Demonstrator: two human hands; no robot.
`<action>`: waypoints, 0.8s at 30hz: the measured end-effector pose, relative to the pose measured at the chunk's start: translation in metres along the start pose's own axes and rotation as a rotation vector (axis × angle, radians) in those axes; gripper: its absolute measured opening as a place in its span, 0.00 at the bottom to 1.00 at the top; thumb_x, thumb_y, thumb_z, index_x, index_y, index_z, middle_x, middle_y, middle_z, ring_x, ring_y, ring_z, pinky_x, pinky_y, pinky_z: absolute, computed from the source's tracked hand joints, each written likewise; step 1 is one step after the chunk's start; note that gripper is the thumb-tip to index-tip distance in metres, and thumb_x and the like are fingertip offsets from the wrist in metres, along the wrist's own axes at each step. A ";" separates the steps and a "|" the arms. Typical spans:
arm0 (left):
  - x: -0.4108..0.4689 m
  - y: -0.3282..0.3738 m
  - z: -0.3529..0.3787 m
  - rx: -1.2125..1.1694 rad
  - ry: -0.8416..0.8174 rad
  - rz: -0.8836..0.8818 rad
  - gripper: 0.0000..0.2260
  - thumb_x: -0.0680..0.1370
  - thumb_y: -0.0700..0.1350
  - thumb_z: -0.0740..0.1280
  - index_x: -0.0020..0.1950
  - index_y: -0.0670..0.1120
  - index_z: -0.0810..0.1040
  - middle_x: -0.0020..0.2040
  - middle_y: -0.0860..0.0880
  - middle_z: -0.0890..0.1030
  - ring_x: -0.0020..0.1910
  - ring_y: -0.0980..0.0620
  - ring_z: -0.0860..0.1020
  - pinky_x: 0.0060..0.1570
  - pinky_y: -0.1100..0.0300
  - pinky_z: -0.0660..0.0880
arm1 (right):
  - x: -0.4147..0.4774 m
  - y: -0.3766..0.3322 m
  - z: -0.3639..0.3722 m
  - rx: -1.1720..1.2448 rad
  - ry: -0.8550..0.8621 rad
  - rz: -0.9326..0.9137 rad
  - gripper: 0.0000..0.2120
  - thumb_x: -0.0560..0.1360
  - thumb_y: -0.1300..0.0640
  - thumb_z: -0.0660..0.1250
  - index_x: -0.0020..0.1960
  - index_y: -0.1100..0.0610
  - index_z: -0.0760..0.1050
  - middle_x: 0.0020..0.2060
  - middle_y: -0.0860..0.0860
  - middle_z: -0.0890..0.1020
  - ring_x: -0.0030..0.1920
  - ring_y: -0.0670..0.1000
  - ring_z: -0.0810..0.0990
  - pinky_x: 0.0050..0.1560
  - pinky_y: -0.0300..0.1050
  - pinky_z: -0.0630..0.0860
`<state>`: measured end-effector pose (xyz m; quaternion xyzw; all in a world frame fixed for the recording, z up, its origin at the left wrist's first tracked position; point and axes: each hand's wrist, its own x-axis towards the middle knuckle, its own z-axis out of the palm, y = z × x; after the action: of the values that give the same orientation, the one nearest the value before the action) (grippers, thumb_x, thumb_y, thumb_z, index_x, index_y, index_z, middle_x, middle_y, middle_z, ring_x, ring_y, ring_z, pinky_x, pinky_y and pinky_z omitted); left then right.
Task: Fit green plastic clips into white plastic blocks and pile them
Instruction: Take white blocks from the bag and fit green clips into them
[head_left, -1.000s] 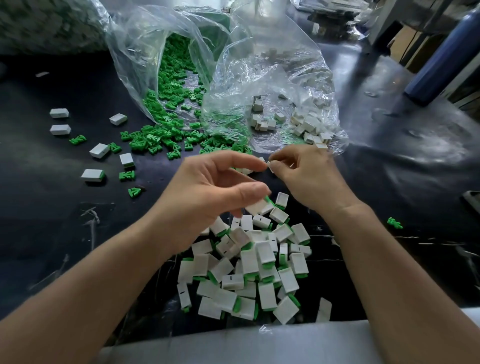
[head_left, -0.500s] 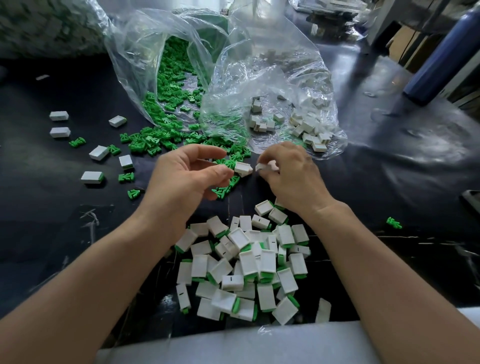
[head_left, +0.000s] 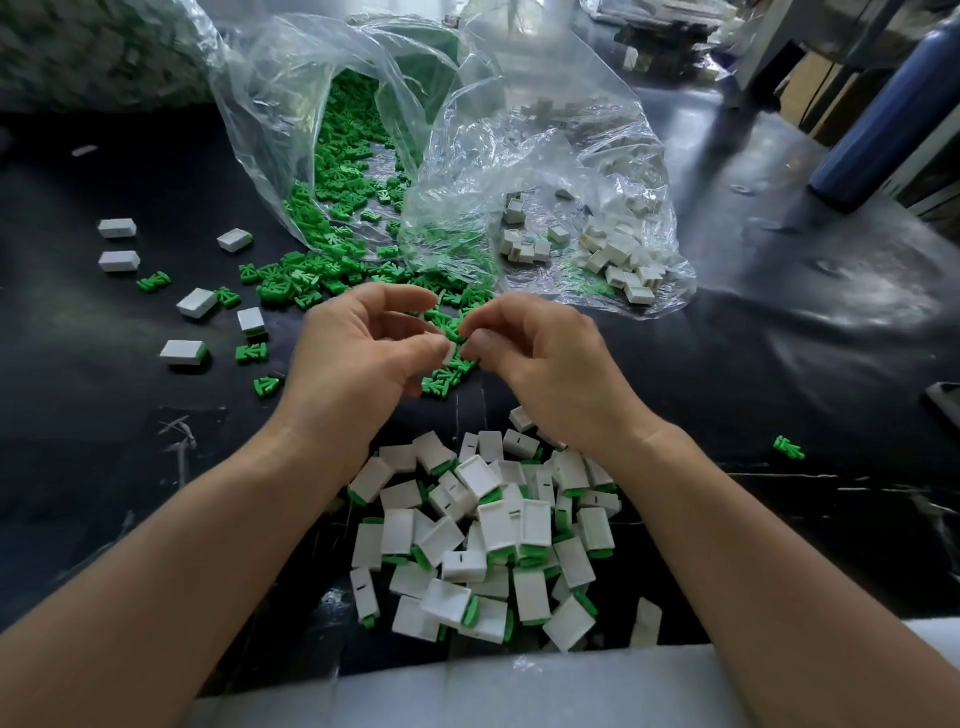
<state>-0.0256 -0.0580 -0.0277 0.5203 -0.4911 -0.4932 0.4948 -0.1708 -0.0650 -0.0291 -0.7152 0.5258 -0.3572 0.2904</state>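
1. Pinching one white block (head_left: 449, 354) between thumb and fingertips, your left hand (head_left: 358, 358) holds it at the middle of the frame, just above the loose clips on the dark table (head_left: 779, 338).
2. Your right hand (head_left: 545, 364) meets it from the right, fingers curled in toward the same block. The fingertips hide what lies between them, so you cannot tell whether they pinch a clip or only steady the block.
3. By the look of it, you are in the middle of one fitting, not between pieces.
4. Done so far: the finished blocks (head_left: 483, 535) lie in a heap at the lower middle, between your forearms. Many show a green edge at one end, which you can take as seated clips. They lie jumbled and overlapping, not stacked in rows.
5. Left to do: the green clips (head_left: 311, 280) spill from the mouth of the left clear bag (head_left: 260, 104) at the upper middle, with many more inside.
6. The right clear bag (head_left: 649, 156) beside it holds unfitted blocks (head_left: 613, 249), fewer than the heap shows, though crumpled plastic may hide more.
7. Several scattered blocks (head_left: 196, 303) sit at the left of the frame, clips lying near some, and a stray clip (head_left: 788, 448) lies alone at the right.
8. Judging by counts, you are well along, and the blocks will likely run out before the clips.
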 end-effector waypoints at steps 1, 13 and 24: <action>0.001 0.000 0.000 -0.028 0.025 -0.016 0.11 0.70 0.33 0.71 0.45 0.49 0.78 0.34 0.52 0.81 0.34 0.54 0.80 0.36 0.60 0.79 | 0.000 0.000 0.000 -0.067 0.009 -0.023 0.07 0.75 0.61 0.65 0.50 0.56 0.80 0.39 0.45 0.80 0.40 0.43 0.76 0.47 0.39 0.71; -0.001 0.004 0.000 -0.019 0.023 -0.015 0.14 0.68 0.28 0.70 0.42 0.47 0.78 0.43 0.37 0.78 0.41 0.43 0.78 0.46 0.49 0.79 | 0.001 0.004 0.000 -0.488 -0.227 -0.003 0.09 0.77 0.58 0.63 0.56 0.52 0.76 0.47 0.48 0.67 0.55 0.53 0.71 0.54 0.45 0.67; -0.004 0.006 0.004 -0.098 -0.025 -0.031 0.09 0.69 0.30 0.70 0.39 0.44 0.77 0.35 0.48 0.80 0.36 0.51 0.79 0.37 0.62 0.79 | 0.001 0.003 -0.015 -0.243 -0.002 0.020 0.06 0.74 0.59 0.68 0.50 0.54 0.81 0.37 0.43 0.75 0.39 0.41 0.72 0.41 0.28 0.67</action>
<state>-0.0297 -0.0547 -0.0218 0.4969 -0.4642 -0.5306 0.5060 -0.1846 -0.0674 -0.0228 -0.7402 0.5721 -0.2872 0.2059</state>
